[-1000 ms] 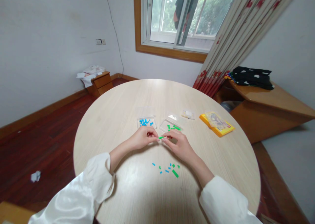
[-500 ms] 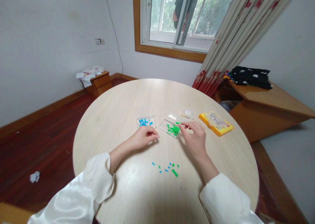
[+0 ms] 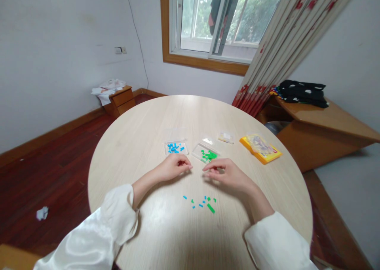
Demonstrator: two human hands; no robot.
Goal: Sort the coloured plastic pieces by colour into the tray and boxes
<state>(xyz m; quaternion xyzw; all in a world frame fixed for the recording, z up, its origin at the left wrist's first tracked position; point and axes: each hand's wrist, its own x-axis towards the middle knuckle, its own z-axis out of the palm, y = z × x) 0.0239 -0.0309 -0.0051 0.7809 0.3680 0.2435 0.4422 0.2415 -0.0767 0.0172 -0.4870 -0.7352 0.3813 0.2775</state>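
Note:
My left hand (image 3: 173,168) rests on the round table (image 3: 148,127) with its fingers curled into a pinch; what it holds, if anything, is too small to name. My right hand (image 3: 228,174) hovers just right of it, fingers drawn together and pointing left, with nothing visible in them. Just beyond my hands stand a clear tray of green pieces (image 3: 208,155) and a clear tray of blue pieces (image 3: 176,147). Several loose blue and green pieces (image 3: 202,203) lie on the table in front of my hands.
A yellow box (image 3: 261,148) lies at the right of the table, and a small clear packet (image 3: 226,137) is behind the green tray. A wooden bench with black cloth (image 3: 305,92) stands at the right, beside a curtain. A small wooden cabinet (image 3: 120,99) sits by the left wall.
My right hand carried a green piece from my left hand to the green tray, then drew back toward my left hand. My left hand stayed in place.

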